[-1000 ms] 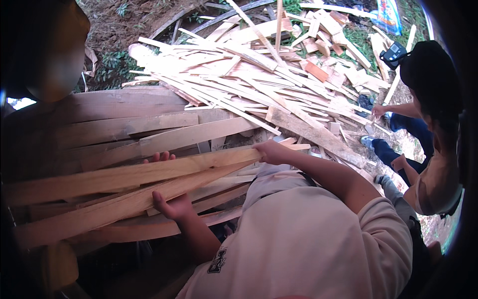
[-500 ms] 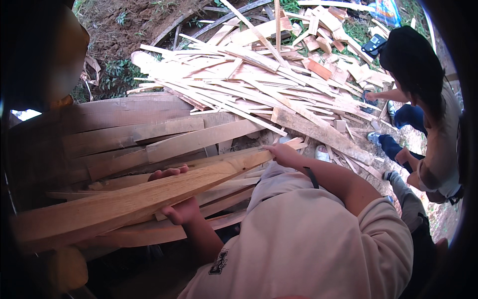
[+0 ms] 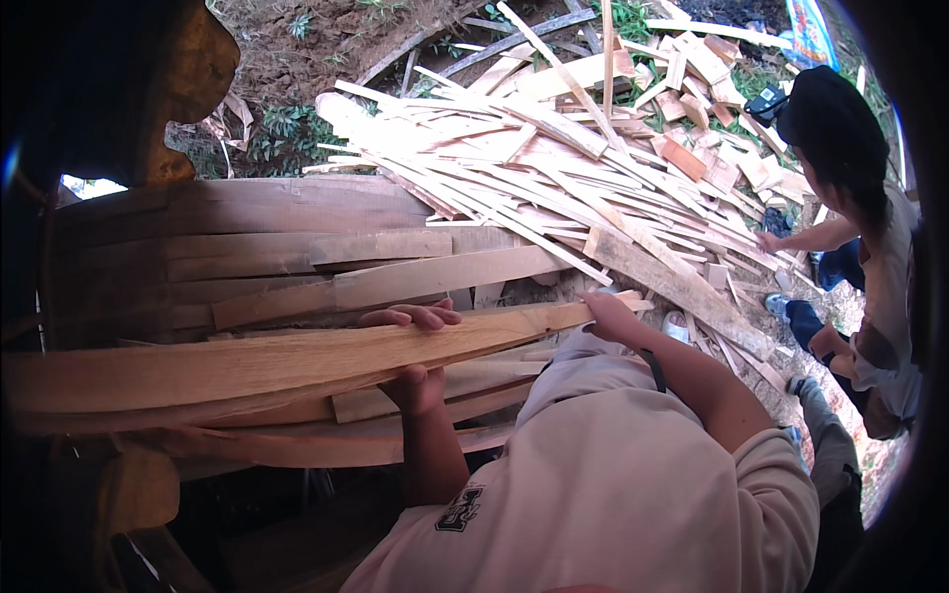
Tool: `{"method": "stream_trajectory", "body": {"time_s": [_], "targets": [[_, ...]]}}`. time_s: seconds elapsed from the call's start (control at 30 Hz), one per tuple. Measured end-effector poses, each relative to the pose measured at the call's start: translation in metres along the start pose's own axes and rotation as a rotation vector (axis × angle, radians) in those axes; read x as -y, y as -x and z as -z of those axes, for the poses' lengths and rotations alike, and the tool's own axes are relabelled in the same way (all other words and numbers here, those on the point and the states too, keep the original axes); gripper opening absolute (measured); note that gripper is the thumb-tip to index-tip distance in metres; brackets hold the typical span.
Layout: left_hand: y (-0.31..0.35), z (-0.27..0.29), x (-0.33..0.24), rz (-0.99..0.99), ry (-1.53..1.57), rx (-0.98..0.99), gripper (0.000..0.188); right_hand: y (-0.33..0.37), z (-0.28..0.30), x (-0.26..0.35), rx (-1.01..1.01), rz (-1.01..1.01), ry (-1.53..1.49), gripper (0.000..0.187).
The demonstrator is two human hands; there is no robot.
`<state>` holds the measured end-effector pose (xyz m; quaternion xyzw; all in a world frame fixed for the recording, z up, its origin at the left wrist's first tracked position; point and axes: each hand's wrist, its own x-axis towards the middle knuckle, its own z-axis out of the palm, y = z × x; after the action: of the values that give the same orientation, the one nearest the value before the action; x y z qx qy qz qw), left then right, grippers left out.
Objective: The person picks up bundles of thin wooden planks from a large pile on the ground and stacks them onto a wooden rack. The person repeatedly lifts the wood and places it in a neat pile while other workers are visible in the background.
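Note:
A long, pale wooden plank (image 3: 267, 364) lies across the front of me, reaching from the left rim to my right hand. My left hand (image 3: 419, 391) is wrapped round its middle, thumb below and fingers over the far edge. At the plank's right end, my right hand (image 3: 610, 317) closes on the tip. Beneath and beyond it are more boards (image 3: 395, 282), laid side by side in a stack. The plank's left end fades into the dark rim.
A big heap of offcuts and thin strips (image 3: 554, 168) covers the ground ahead. At the right another person (image 3: 880, 257) in a dark cap reaches toward it. A dark and yellowish shape (image 3: 198, 69) blocks the upper left. A thick board (image 3: 672, 287) lies at the heap's near edge.
The plank's left part has swung away from me, so it lies more level across the view. Both hands keep their hold. The whole view has shifted, with the scene sliding right.

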<state>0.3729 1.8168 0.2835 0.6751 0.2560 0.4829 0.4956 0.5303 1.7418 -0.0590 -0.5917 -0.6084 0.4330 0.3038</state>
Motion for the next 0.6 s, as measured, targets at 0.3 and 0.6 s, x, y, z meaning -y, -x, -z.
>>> {"method": "stream_trajectory", "body": {"time_s": [0.3, 0.6], "targets": [[-0.019, -0.051, -0.004, 0.023, 0.123, -0.047, 0.044, 0.005, 0.012, -0.011, -0.059, -0.001, -0.089, 0.063], [-0.025, -0.079, -0.047, 0.064, 0.195, -0.010, 0.036, 0.053, 0.028, -0.013, -0.117, -0.018, -0.140, 0.062]]}}
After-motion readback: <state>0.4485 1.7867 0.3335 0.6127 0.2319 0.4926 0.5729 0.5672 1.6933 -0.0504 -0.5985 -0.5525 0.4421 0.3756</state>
